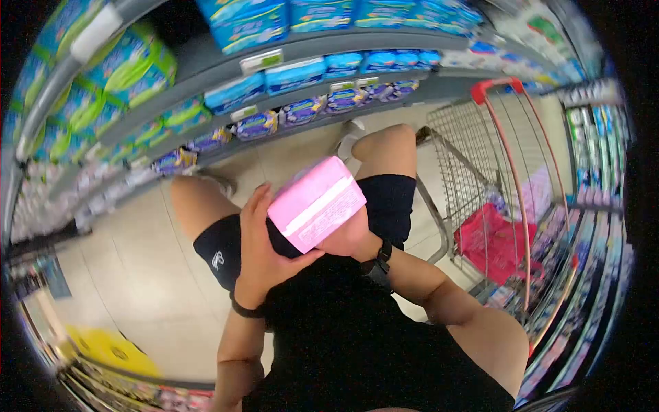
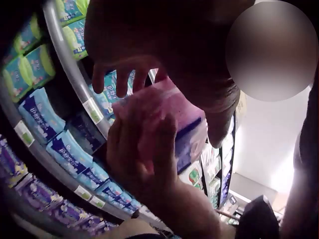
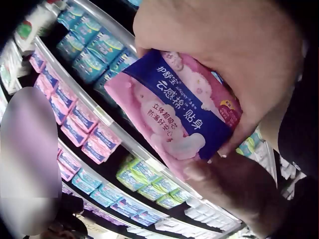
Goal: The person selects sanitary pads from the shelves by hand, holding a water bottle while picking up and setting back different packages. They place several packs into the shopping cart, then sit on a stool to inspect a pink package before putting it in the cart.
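Note:
A pink pack of sanitary pads (image 1: pixel 317 206) is held tilted in front of the body, over the lap. Its front (image 3: pixel 174 107) is pink and blue with white Chinese lettering. The left hand (image 1: pixel 257 250) holds one side of it, fingers along the edge and thumb at the lower corner. From beneath and behind, the right hand (image 1: pixel 349 237) grips the pack, and a dark watch sits on that wrist. In the left wrist view, the right hand's fingers (image 2: pixel 167 137) curl against the pack (image 2: pixel 187 109), with the left hand (image 2: pixel 134 40) above it.
Shelves (image 1: pixel 295 51) of blue, green and purple packs curve across the front and left. A wire shopping cart (image 1: pixel 467 151) with a red bag (image 1: pixel 491 240) inside stands close at the right. More stocked shelving (image 1: pixel 590 261) lies beyond it. The floor (image 1: pixel 130 288) is pale tile.

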The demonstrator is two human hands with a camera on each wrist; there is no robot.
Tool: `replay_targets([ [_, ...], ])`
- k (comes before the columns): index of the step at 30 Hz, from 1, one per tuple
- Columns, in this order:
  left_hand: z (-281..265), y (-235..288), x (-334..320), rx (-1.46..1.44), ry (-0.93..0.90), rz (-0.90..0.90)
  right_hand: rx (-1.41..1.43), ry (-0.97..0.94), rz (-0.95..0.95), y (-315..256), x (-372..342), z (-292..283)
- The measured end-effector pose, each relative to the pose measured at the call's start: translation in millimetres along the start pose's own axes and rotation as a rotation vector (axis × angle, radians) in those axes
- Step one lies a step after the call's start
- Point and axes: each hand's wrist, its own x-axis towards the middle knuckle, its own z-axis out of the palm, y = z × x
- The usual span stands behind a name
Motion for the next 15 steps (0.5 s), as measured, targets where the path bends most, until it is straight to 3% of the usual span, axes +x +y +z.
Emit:
replay_targets([
  [2,12.6,-16.6,-15.4,-0.139,0.110,-0.087,-0.487,0.111,-0.010,8.3,12.0,11.6],
  [5,12.5,-24.7,-17.1,-0.186,0.237,-0.108,-1.021,-0.033,-0.063,5.9,28.8,11.6],
  [7,6.8,-27.7,-11.8,-0.154,0.259,-0.116,-0.944,-0.104,-0.078,-3.0,34.4,6.7],
  [9,-9.9,-29.0,-6.2,-0.167,0.209,-0.111,-0.511,-0.061,-0.060,-15.1,37.6,5.4],
  [10,-15.1,-29.7,-3.7,-0.174,0.178,-0.109,-0.832,-0.008,-0.196,-19.4,38.5,13.1],
  [13,-8.2,-34.2,-2.4,-0.755,0.125,-0.244,-1.837,-0.262,-0.746,-36.8,50.9,49.2],
  [15,-6.7,-28.1,1.6,-0.931,0.070,-0.256,-2.133,-0.284,-0.823,-31.5,45.8,58.5],
])
